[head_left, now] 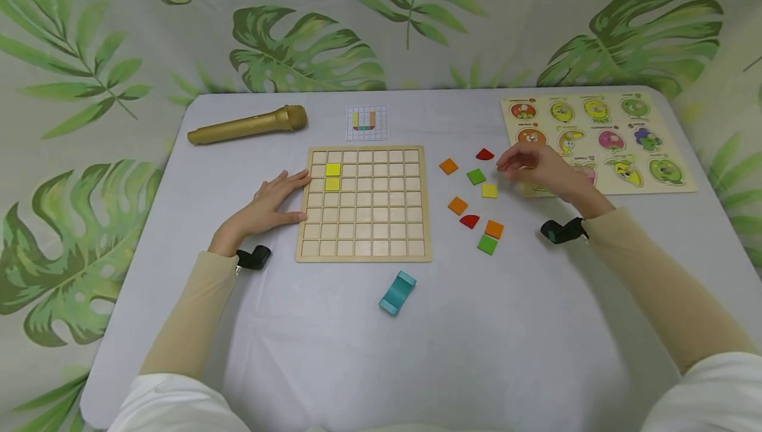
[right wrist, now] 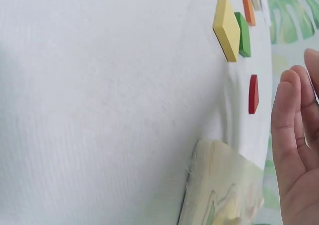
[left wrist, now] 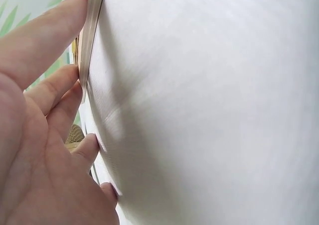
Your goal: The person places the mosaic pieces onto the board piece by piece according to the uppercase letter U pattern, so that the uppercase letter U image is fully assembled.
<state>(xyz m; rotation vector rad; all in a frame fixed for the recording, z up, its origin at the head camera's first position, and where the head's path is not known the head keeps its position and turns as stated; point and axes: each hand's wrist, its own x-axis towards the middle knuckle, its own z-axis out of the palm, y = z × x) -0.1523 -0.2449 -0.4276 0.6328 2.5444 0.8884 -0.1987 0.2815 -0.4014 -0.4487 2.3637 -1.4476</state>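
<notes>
My left hand (head_left: 264, 207) lies beside a wooden grid board (head_left: 364, 215), its thumb and fingertips at the board's left edge. In the left wrist view, straight fingers (left wrist: 55, 83) touch the board's side (left wrist: 90, 41). Two yellow squares sit in the grid's upper left, the lower yellow square (head_left: 332, 184) right under the other. My right hand (head_left: 544, 169) hovers with nothing visible in its loosely bent fingers. Closest to it are a yellow tile (head_left: 489, 190), a green tile (head_left: 475, 176) and a red quarter-round piece (head_left: 485, 154).
More orange, green and red pieces, such as an orange tile (head_left: 494, 229), lie right of the board. A fruit puzzle board (head_left: 649, 184) is partly under my right hand. Behind the grid are a pattern card (head_left: 366, 134) and a gold microphone (head_left: 250, 126); in front lies a teal curved piece (head_left: 397, 293).
</notes>
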